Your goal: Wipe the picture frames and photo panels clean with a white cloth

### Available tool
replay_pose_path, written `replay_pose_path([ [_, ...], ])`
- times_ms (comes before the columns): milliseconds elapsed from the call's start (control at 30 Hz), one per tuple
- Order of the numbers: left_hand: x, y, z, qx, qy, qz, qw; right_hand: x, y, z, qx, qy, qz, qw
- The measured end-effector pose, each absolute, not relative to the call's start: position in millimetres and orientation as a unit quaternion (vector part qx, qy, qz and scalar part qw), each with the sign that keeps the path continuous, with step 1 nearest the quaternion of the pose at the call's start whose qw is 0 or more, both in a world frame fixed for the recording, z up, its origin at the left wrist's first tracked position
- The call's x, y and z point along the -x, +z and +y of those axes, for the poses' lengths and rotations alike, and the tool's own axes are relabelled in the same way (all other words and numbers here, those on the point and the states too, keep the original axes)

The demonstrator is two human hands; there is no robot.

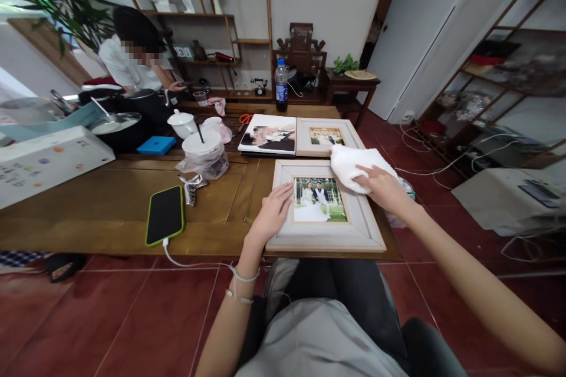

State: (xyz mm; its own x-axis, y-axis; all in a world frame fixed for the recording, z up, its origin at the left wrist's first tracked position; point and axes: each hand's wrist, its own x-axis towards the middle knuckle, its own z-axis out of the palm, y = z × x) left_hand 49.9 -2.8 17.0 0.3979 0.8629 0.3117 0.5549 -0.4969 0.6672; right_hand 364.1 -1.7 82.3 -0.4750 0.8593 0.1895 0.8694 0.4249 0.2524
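Observation:
A pale framed wedding photo (327, 235) lies flat on the low wooden table (110, 218) right in front of me. My left hand (272, 212) rests flat on the frame's left side, fingers stretched out. My right hand (382, 185) presses a folded white cloth (354, 165) onto the frame's upper right corner, fingers closed over it. Beyond it lie a second, smaller framed photo (325, 136) and a frameless photo print (269, 134).
A black phone in a green case (165, 215) lies left of the frame, on a charging cable. A lidded plastic cup (204, 153), hair clip (191, 185), teapot (182, 123), water bottle (281, 85) and white box (44, 165) crowd the table. Another person (132, 50) sits at the far left.

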Motion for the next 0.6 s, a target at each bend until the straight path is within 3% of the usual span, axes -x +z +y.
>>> replay_pose_path([
  [200,-50,16,-2,-0.801,0.327,0.441,0.237,-353,73,-26,0.482,-0.124,-0.867,0.018],
  [600,-50,14,-2,-0.802,0.334,0.438,0.23,-302,123,-128,0.454,0.17,-0.875,-0.015],
])
